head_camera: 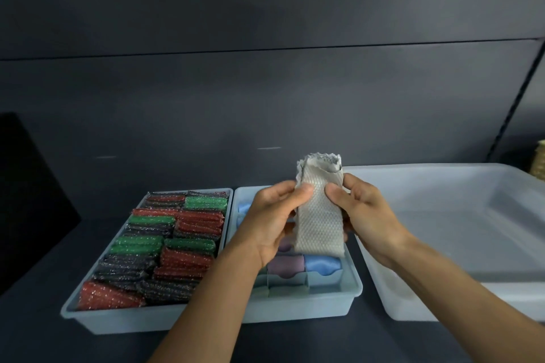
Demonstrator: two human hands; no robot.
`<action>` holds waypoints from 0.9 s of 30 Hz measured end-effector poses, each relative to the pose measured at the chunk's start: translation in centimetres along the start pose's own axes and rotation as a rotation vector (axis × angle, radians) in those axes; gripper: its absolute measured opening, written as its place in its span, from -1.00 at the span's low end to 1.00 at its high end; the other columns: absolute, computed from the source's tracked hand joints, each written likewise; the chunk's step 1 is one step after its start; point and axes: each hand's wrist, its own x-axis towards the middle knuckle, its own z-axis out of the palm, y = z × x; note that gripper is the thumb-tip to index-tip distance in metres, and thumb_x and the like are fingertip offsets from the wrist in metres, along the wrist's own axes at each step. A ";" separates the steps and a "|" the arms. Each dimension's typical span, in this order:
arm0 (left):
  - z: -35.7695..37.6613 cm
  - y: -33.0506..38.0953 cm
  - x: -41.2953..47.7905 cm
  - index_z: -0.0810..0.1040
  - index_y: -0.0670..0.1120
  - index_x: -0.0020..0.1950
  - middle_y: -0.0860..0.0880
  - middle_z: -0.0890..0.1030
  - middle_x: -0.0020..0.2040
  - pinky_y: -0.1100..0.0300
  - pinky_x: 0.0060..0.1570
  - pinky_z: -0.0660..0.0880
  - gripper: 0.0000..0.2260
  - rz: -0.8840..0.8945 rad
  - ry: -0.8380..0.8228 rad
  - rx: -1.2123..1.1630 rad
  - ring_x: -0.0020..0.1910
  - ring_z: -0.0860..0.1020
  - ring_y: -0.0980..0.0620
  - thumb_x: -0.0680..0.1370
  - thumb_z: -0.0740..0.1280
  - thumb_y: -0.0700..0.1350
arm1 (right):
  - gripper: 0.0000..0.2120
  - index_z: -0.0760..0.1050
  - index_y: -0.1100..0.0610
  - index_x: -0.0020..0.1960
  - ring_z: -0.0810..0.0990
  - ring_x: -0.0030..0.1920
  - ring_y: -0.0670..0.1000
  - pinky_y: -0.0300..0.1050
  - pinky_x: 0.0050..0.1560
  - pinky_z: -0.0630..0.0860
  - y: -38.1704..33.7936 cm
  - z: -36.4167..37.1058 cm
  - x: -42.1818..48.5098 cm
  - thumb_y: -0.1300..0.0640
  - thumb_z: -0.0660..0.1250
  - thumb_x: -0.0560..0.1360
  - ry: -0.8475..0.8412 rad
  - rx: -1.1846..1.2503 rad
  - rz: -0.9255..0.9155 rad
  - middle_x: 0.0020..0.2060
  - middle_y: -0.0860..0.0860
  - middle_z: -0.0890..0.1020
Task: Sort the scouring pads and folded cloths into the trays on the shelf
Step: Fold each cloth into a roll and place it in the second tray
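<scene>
Cloth (320, 215) upright, pinched by my left hand (269, 219) and right hand (364, 215) over middle tray (351, 274). Next, I reckon: slot into free compartment.

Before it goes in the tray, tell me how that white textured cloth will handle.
Probably soft but not limp: folded thick, the white cloth stands upright between the left hand and right hand. Likely light, since thumbs and fingers alone carry it. Its bumpy weave should resist slipping; the ragged top layers may splay if released.
</scene>
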 end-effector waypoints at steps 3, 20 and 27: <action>-0.2 0.0 -0.1 0.61 -0.18 0.08 -0.08 0.68 -0.10 0.02 -0.07 0.54 -0.85 0.091 0.053 0.008 -0.12 0.61 -0.03 0.55 0.38 -0.17 | -0.88 0.49 0.28 0.06 0.35 -0.53 0.07 -0.20 -0.58 0.29 -0.4 -0.1 -0.2 0.25 0.23 0.59 -0.039 0.089 -0.041 -0.40 0.17 0.47; -1.1 -0.7 -1.3 0.67 -0.15 0.06 -0.22 0.69 0.00 -0.22 0.04 0.50 -0.78 -0.009 0.005 0.168 0.00 0.62 -0.23 0.55 0.37 -0.03 | -0.58 0.66 0.08 -0.06 0.44 -0.41 0.14 -0.09 -0.44 0.44 -0.5 0.2 -1.0 0.40 0.08 0.57 -0.015 -0.071 -0.109 -0.31 0.29 0.55; -1.0 -1.0 -2.3 0.59 -0.10 0.10 -0.16 0.69 -0.16 0.01 -0.37 0.61 -0.89 0.298 0.043 0.292 -0.28 0.67 -0.17 0.60 0.34 -0.16 | -0.80 0.51 0.18 0.18 0.61 -0.40 0.13 -0.11 -0.44 0.55 -0.2 0.6 -2.0 0.15 0.26 0.59 -0.208 -0.007 0.108 -0.29 0.20 0.65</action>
